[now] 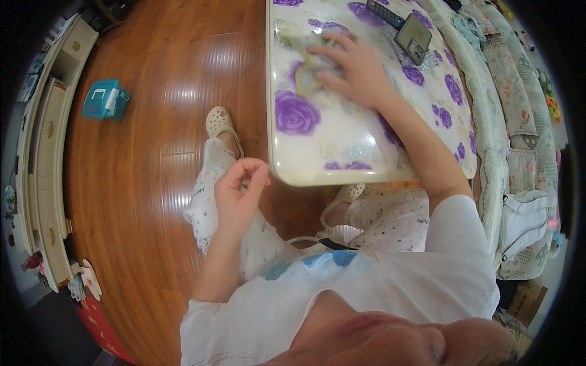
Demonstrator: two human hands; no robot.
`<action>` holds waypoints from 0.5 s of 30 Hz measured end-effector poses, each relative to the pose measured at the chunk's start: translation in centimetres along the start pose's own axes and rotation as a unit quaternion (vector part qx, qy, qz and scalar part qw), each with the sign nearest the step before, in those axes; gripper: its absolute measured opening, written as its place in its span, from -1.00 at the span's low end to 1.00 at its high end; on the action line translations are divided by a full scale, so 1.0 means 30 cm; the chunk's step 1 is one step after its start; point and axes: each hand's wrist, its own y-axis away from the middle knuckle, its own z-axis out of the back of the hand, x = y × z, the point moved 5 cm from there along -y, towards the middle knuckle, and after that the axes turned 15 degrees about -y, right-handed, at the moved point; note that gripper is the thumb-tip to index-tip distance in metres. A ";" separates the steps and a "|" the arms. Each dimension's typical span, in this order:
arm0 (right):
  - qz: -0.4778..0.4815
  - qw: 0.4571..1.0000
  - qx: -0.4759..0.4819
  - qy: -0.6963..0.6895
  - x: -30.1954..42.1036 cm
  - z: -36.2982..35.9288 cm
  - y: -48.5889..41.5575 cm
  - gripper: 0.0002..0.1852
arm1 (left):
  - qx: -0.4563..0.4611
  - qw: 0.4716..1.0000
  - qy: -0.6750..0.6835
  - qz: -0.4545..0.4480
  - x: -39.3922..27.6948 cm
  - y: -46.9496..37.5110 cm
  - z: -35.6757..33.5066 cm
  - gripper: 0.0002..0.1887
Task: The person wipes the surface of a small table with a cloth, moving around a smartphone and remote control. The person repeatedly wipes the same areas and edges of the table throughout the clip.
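Note:
My right hand (355,71) is over the near left part of a white table (316,148) with purple rose patterns, its fingers spread. Under and beside the fingertips lies a blurred, see-through item with a yellow edge (302,82); what it is, and whether my fingers grip it, I cannot tell. My left hand (242,187) hovers over my left leg, just off the table's near left corner, with fingers curled in towards the thumb and nothing visible in it. A smartphone (413,39) rests beyond my right hand on crinkled clear plastic (428,61), against a black remote control (384,13).
A teal lidded plastic box (103,99) stands on the wooden floor (151,151) to the left. Farther left is a cream drawer cabinet (46,151). Along the table's right side runs a padded seat or bed (487,137) with clothes and a pale bag (524,219).

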 end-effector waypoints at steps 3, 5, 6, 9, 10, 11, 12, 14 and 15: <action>0.012 0.999 -0.028 -0.016 -0.133 -0.066 -0.166 -0.47 | 0.013 1.000 -0.008 0.007 -0.026 -0.005 -0.011 -0.86; -0.013 0.999 -0.039 -0.007 -0.162 -0.090 -0.256 -0.45 | 0.011 1.000 0.010 0.021 -0.028 -0.012 -0.016 -0.86; -0.045 0.998 -0.041 0.009 -0.158 -0.089 -0.305 -0.44 | 0.009 0.999 0.018 0.028 -0.025 -0.015 -0.017 -0.85; -0.116 0.992 -0.025 0.040 -0.236 -0.110 -0.384 -0.32 | 0.021 0.999 0.033 0.028 -0.035 -0.026 -0.021 -0.83; -0.138 0.989 -0.021 0.041 -0.243 -0.108 -0.407 -0.32 | 0.013 0.998 0.041 0.039 -0.035 -0.028 -0.022 -0.84; -0.160 0.986 -0.016 0.042 -0.245 -0.107 -0.419 -0.32 | 0.006 0.998 0.049 0.050 -0.032 -0.034 -0.027 -0.85; -0.167 0.985 -0.017 0.042 -0.242 -0.103 -0.425 -0.32 | -0.002 0.997 0.058 0.060 -0.031 -0.038 -0.031 -0.87; -0.173 0.983 -0.031 0.048 -0.230 -0.102 -0.412 -0.31 | -0.008 0.997 0.053 0.056 -0.017 -0.047 -0.039 -0.89; -0.175 0.983 -0.039 0.050 -0.218 -0.106 -0.404 -0.31 | -0.012 0.997 0.049 0.055 -0.006 -0.052 -0.041 -0.91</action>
